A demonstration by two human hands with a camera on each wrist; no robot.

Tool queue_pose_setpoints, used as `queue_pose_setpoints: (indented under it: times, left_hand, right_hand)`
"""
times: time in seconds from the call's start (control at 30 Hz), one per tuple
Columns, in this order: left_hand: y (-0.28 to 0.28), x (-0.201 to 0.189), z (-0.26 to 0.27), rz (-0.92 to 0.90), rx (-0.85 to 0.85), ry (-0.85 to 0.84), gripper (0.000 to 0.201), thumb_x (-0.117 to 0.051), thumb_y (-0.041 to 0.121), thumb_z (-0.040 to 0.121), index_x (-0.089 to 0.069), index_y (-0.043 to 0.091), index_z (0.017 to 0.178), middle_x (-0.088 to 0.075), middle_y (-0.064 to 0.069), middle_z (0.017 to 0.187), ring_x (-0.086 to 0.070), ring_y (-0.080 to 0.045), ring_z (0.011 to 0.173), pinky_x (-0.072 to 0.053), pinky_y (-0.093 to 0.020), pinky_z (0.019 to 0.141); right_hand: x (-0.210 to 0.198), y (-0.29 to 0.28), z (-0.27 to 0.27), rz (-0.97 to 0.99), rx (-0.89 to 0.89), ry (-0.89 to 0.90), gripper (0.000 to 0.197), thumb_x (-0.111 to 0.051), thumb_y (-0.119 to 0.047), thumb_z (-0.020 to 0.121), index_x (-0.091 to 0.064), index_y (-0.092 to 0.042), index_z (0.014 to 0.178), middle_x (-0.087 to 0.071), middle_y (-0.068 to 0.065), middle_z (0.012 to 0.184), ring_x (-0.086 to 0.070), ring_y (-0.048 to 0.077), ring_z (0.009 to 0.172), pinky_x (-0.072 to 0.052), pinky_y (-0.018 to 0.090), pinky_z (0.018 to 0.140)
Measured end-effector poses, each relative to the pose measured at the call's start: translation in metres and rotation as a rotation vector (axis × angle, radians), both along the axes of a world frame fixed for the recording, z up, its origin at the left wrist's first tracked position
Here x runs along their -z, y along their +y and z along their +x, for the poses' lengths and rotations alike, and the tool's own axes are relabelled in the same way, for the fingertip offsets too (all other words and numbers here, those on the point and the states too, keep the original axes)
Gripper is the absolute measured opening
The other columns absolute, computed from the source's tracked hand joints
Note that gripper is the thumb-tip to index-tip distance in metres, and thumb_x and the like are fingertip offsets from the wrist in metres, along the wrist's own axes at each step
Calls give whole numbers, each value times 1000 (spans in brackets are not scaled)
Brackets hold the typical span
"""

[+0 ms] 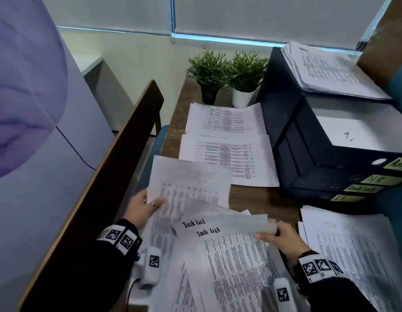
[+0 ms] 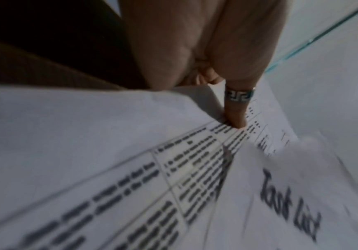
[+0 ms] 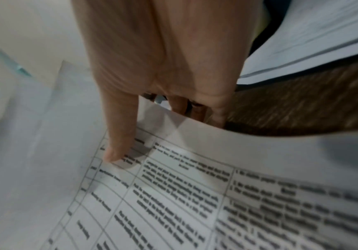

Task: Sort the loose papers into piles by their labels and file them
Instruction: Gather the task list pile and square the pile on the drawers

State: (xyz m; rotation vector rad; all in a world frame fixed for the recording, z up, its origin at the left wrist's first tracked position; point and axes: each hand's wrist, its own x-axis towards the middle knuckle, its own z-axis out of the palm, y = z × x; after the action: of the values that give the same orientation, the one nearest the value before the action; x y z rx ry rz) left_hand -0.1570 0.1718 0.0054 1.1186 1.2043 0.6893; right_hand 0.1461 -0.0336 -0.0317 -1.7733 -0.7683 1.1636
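Observation:
A fan of loose printed sheets (image 1: 229, 255) lies in front of me, two of them headed "Task list" (image 1: 201, 227). My left hand (image 1: 151, 204) pinches the left edge of a lifted, see-through sheet (image 1: 188, 183); in the left wrist view its ringed thumb (image 2: 236, 115) presses on the printed table of a sheet (image 2: 109, 169). My right hand (image 1: 271, 230) grips the right edge of the curled top sheets. In the right wrist view the thumb (image 3: 118, 143) lies on top of a sheet (image 3: 195, 186) and the fingers go under it.
Two sorted piles (image 1: 227, 120) (image 1: 229, 158) lie at the back of the wooden table (image 1: 258, 197), a third pile (image 1: 353, 248) at the right. Stacked dark binders (image 1: 319, 176) labelled Admin, HR, Task List, IT stand at the right with papers (image 1: 326, 68) on top. Two potted plants (image 1: 227, 75) stand behind.

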Motion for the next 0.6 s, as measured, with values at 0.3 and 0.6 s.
queue_pose_setpoints:
  times: [0.3, 0.6]
  left_hand:
    - [-47, 17, 42, -373, 319, -60, 29, -56, 22, 92, -67, -1, 105, -68, -22, 103, -63, -34, 96, -49, -52, 90]
    - [-47, 19, 49, 63, 633, 587, 31, -66, -2, 78, -61, 13, 104, -54, 5, 81, -50, -8, 72, -41, -15, 63]
  right_hand:
    - [-13, 9, -8, 75, 69, 174, 89, -92, -43, 32, -61, -13, 109, -72, 5, 103, -66, 21, 101, -50, 31, 87]
    - [-16, -17, 18, 91, 294, 83, 85, -86, -58, 27, -59, -27, 101, -72, -6, 95, -62, 19, 102, -40, 44, 103]
